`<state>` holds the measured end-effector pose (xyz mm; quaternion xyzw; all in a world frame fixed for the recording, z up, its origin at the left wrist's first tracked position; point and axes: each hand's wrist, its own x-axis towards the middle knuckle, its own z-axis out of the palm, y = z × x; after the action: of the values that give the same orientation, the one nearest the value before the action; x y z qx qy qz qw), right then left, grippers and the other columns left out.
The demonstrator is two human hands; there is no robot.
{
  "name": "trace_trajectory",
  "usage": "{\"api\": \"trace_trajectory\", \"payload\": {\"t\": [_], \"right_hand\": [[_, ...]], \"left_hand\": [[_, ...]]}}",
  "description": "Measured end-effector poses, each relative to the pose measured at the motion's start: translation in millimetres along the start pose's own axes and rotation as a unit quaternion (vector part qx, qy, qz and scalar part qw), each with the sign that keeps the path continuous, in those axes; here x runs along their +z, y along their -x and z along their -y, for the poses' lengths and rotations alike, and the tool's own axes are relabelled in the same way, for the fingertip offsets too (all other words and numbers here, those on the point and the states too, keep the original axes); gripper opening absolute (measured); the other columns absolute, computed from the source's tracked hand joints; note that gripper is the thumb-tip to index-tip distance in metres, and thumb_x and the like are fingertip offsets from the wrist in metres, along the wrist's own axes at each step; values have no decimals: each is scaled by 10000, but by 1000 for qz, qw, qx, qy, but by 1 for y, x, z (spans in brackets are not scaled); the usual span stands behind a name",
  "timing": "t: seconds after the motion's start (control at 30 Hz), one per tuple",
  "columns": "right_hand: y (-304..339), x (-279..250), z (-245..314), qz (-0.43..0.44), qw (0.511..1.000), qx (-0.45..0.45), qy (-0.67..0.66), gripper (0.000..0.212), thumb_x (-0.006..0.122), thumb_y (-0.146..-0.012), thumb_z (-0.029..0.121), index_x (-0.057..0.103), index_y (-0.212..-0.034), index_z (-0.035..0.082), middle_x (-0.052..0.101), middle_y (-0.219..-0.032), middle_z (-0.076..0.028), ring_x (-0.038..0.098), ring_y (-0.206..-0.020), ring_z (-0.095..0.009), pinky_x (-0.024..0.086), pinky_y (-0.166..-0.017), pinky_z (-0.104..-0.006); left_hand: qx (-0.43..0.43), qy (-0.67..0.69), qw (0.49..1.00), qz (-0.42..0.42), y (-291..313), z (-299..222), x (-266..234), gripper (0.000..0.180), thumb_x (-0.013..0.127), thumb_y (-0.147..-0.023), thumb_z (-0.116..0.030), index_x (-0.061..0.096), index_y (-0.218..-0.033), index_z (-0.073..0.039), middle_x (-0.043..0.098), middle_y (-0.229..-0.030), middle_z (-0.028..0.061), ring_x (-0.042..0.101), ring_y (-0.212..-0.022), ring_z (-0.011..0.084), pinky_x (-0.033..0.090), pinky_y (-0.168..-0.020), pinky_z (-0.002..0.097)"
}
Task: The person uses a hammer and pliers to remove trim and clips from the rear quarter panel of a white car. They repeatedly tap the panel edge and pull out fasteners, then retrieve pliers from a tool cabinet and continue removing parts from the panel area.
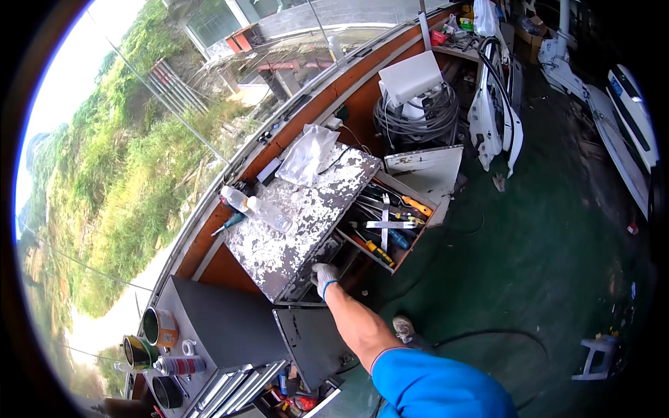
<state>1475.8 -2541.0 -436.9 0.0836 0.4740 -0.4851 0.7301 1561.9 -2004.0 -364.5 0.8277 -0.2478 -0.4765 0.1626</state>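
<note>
My right hand (pixel 324 279), in a white work glove with a blue cuff, reaches to the front of a worn metal cabinet (pixel 258 254) with peeling white paint. Its fingers look curled at the dark front panel (pixel 306 275); what they hold, if anything, is hidden. Beyond the hand a drawer (pixel 412 249) stands pulled out. Inside lie screwdrivers, one with an orange handle (pixel 417 205) and another with a yellow handle (pixel 381 253), and two crossed flat metal pieces (pixel 387 224). Below the hand a grey door (pixel 310 341) hangs swung out. My left hand does not show.
Clear plastic bottles (pixel 268 214) and a plastic bag (pixel 309 155) lie on the cabinet top. At lower left, a grey cabinet (pixel 230 320) carries open cans (pixel 160 327) and a spray can (pixel 180 365). Coiled grey hose (pixel 418 122) and white panels stand beyond. A dark cable (pixel 495 335) crosses the green floor.
</note>
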Motion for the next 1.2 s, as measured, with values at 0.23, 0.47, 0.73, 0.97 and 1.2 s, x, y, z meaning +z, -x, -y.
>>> {"api": "trace_trajectory", "payload": {"t": [0.23,0.47,0.73,0.97,1.2], "right_hand": [[-6,-2,-28,92,994,54,9,125,728,-940,180,677,-830,148,681,-819,-19,650,-777,-171,553,-761,-408],[44,-16,-27,145,988,60,0,137,749,-969,261,698,-1006,139,725,-949,-32,660,-849,-183,532,-854,-406],[83,-44,9,216,975,40,27,271,798,-968,300,639,-782,186,672,-743,31,585,-617,-100,497,-633,-291],[156,-140,28,159,981,97,55,217,782,-989,292,630,-861,204,659,-731,30,649,-680,-134,557,-691,-354],[188,-212,49,163,977,116,73,190,775,-997,292,669,-898,170,703,-783,-7,671,-723,-164,559,-704,-363]], "left_hand": [[-3,-13,1000,0,16,16,8,242,687,-994,-296,758,-1004,-65,749,-1022,121,700,-945,234,577,-811,392],[-19,-26,999,-5,28,20,14,244,688,-993,-301,759,-1011,-67,753,-1046,128,702,-970,243,577,-829,400],[0,-45,999,3,30,3,20,248,690,-993,-306,760,-1020,-70,757,-1074,135,704,-998,254,576,-849,408],[-2,-18,999,-28,85,46,29,251,691,-992,-310,761,-1028,-72,760,-1098,142,706,-1022,264,576,-866,416],[-32,-25,999,-8,104,120,43,295,662,-981,-342,757,-1123,-102,725,-1248,203,657,-1189,363,525,-988,485]]}}
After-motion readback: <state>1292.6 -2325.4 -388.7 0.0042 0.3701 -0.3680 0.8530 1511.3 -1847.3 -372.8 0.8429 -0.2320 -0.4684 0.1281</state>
